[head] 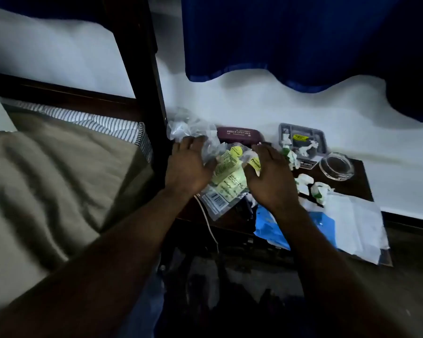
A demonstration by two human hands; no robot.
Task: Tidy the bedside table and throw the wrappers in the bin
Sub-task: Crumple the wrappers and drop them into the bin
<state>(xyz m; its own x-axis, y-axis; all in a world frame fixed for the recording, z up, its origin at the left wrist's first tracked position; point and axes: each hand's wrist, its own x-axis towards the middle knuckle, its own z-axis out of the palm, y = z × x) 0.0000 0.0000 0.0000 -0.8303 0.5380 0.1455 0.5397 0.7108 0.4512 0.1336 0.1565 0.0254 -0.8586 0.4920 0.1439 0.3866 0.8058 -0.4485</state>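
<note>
A dark wooden bedside table (359, 181) is covered with litter. Clear plastic wrappers with yellow labels (227, 174) lie in a heap at its left half. My left hand (188, 167) hovers over the heap's left side, fingers spread, fingertips at a crumpled clear bag (188, 125). On the heap's right side is my right hand (271, 179), palm down and fingers apart. Neither hand grips anything. Small white-and-green crumpled wrappers (305, 181) lie to the right of my right hand. A blue packet (269, 223) and a white plastic mailer bag (357, 225) hang over the table's front edge.
A maroon spectacle case (238, 134) lies at the back by the wall. A grey tray (303, 140) with scraps and a glass ashtray (337, 165) stand at the back right. A white cable (208, 223) hangs down the front. The bed (59, 167) is at left, a blue curtain (291, 37) above.
</note>
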